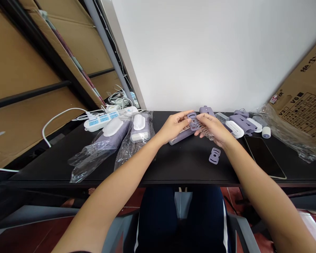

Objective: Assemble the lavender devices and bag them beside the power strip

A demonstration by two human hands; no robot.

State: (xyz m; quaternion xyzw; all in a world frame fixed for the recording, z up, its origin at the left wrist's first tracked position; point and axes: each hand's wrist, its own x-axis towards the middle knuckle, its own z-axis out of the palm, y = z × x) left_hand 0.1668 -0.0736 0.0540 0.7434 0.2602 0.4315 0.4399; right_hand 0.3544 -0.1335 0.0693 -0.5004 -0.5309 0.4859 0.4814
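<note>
Well, both hands are raised together above the middle of the black surface [184,165] – the left hand [173,126] has its fingers [185,115] closed on a lavender plastic bracket [192,119], while the right hand [213,130] has its fingers [204,119] curled around a clear plastic coil [204,128] running from that bracket toward the lower right. A lavender case [180,137] lies directly beneath the left hand, and a matching loose bracket [215,155] sits just below the right hand. Further right are white oval covers [235,129], more lavender cases [242,121], a white roll [266,132] and a dark phone [264,156]. At left, two bagged cases [139,130] lie beside a blue-and-white power strip [101,119] – its white cable loops over the surface's far edge.
</note>
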